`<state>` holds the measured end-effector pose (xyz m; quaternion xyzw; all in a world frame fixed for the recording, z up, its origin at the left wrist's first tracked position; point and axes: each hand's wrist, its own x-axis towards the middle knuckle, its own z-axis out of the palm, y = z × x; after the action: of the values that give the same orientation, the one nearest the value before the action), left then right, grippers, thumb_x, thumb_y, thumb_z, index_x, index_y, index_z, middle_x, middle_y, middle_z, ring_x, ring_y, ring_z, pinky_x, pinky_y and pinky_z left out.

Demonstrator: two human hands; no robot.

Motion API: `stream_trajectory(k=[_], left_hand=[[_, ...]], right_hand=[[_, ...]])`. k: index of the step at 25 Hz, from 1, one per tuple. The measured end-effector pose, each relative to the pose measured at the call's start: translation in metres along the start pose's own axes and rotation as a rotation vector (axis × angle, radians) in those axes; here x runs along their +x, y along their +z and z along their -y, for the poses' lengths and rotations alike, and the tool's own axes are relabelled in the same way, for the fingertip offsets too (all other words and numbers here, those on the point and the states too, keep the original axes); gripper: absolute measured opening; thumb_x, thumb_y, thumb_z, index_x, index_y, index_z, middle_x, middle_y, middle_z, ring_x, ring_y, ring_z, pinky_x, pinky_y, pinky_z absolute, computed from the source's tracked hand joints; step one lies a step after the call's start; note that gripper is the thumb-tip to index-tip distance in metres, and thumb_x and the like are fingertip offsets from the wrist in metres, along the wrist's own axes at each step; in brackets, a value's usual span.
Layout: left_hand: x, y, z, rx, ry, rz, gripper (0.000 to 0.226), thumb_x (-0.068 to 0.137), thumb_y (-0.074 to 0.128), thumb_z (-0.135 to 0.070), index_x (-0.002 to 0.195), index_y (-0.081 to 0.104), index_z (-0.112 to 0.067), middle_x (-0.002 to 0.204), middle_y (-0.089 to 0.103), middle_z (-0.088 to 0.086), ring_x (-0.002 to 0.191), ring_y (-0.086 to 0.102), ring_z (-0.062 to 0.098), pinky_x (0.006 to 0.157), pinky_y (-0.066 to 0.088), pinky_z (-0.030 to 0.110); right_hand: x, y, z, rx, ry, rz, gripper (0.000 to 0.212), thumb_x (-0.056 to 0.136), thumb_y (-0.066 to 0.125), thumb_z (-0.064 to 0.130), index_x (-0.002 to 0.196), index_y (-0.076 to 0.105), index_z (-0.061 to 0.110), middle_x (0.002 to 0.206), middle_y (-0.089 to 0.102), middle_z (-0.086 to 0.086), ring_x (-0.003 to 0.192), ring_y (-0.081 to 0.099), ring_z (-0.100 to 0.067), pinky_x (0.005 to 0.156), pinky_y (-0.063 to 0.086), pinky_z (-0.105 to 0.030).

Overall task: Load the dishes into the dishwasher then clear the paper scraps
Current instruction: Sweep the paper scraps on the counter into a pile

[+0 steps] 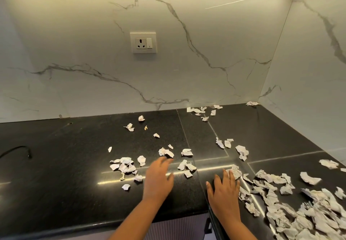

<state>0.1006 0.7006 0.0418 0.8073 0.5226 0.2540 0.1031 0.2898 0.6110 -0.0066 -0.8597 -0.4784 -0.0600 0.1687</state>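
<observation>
Since no dishes and no dishwasher are showing in this view, the paper-clearing half of the job is, by my judgement, the step in hand. The paper scraps [125,166] are lying strewn across the dark polished table [65,165]. A thin scatter is sitting ahead of the person, a few bits [198,110] are lying back against the marble wall [187,62], and the thickest heap [309,211] is spreading along the near right.

The left hand [159,178] is stretching forward, palm down, low over the table. Its fingers [164,160] are lying fairly straight and loosely together, holding nothing, with their tips just beside a crumpled scrap [166,152]. That hand is showing some blur, so whether it is touching the paper I cannot tell.

The right hand [224,191] is lying flat near the table's front edge. Its fingers [231,176] are fanning wide, empty, and their tips are meeting another crumpled piece [235,171] at the fringe of the big heap.

Flat, open palms are suiting a sweeping gather better than pinching piece by piece, and the two hands are flanking the middle scatter as if to herd it toward the heap.

A wall socket [143,42] is sitting above the table, and a black cable [16,151] is lying at the far left, well apart from the paper.
</observation>
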Motion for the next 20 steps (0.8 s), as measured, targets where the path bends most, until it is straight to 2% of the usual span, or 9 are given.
stream_trajectory(k=[4,6,9,11,13,15,17,18,20], left_hand=[[-0.016,-0.010,0.030,0.192,-0.639,0.235,0.085,0.088,0.039,-0.064,0.149,0.006,-0.016,0.155,-0.006,0.022,0.143,-0.005,0.041,0.112,0.006,0.061],[-0.015,0.001,0.028,0.223,-0.575,0.370,0.097,0.081,0.035,-0.075,0.150,0.001,-0.015,0.154,-0.013,0.024,0.142,-0.013,0.041,0.109,-0.001,0.065],[-0.002,0.025,0.008,0.113,-0.065,0.522,0.110,0.072,0.037,-0.082,0.149,-0.009,-0.019,0.154,-0.021,0.019,0.137,-0.032,0.031,0.114,-0.010,0.053],[0.008,0.036,0.002,0.214,0.215,0.352,0.101,0.074,0.037,-0.079,0.150,0.004,-0.022,0.156,-0.005,0.021,0.139,-0.031,0.028,0.113,-0.013,0.048],[0.019,0.030,0.013,0.278,0.086,0.176,0.092,0.074,0.033,-0.077,0.146,0.028,-0.021,0.153,0.020,0.023,0.143,-0.003,0.036,0.111,-0.007,0.053],[0.033,0.016,0.040,0.245,-0.252,0.071,0.089,0.082,0.037,-0.070,0.149,0.014,-0.018,0.155,-0.001,0.026,0.141,-0.010,0.044,0.110,-0.007,0.060],[0.047,0.005,0.063,0.136,-0.609,0.170,0.094,0.083,0.040,-0.069,0.150,0.004,-0.014,0.152,-0.015,0.028,0.138,-0.018,0.048,0.108,0.002,0.070],[0.052,0.004,0.069,0.159,-0.641,0.228,0.096,0.081,0.040,-0.072,0.150,0.006,-0.013,0.153,-0.013,0.027,0.139,-0.016,0.048,0.107,0.006,0.071],[0.059,0.016,0.067,0.218,-0.410,0.339,0.099,0.078,0.038,-0.077,0.150,0.008,-0.017,0.156,-0.007,0.019,0.143,-0.010,0.042,0.107,0.003,0.068]], right_hand=[[0.002,0.000,0.001,-0.009,-0.008,-0.024,0.075,0.095,0.002,0.051,0.086,0.067,0.014,0.117,0.060,-0.022,0.118,0.050,-0.043,0.092,0.041,-0.062],[0.003,0.003,0.002,-0.017,0.000,-0.025,0.077,0.095,0.001,0.051,0.084,0.068,0.015,0.115,0.061,-0.022,0.116,0.052,-0.043,0.090,0.043,-0.062],[0.007,0.009,0.001,-0.026,0.021,-0.056,0.079,0.094,0.000,0.054,0.080,0.068,0.017,0.111,0.064,-0.021,0.113,0.055,-0.042,0.086,0.045,-0.062],[0.009,0.011,0.002,-0.022,0.037,-0.047,0.080,0.093,0.000,0.056,0.078,0.068,0.017,0.109,0.064,-0.020,0.110,0.057,-0.042,0.083,0.047,-0.062],[0.010,0.014,0.002,-0.029,0.048,-0.046,0.082,0.092,0.001,0.058,0.079,0.070,0.016,0.107,0.065,-0.021,0.108,0.057,-0.041,0.081,0.048,-0.061],[0.013,0.017,0.000,-0.021,0.054,-0.081,0.085,0.092,0.003,0.060,0.079,0.072,0.013,0.105,0.066,-0.021,0.109,0.052,-0.038,0.079,0.049,-0.061],[0.016,0.019,0.000,-0.020,0.058,-0.105,0.086,0.091,0.005,0.062,0.078,0.073,0.010,0.103,0.066,-0.023,0.108,0.045,-0.036,0.077,0.048,-0.060],[0.016,0.019,0.000,-0.033,0.063,-0.095,0.086,0.091,0.006,0.062,0.078,0.073,0.010,0.103,0.066,-0.023,0.108,0.045,-0.036,0.078,0.048,-0.060],[0.014,0.018,0.001,-0.048,0.071,-0.062,0.086,0.092,0.006,0.062,0.080,0.073,0.010,0.104,0.066,-0.023,0.105,0.054,-0.040,0.079,0.049,-0.059]])
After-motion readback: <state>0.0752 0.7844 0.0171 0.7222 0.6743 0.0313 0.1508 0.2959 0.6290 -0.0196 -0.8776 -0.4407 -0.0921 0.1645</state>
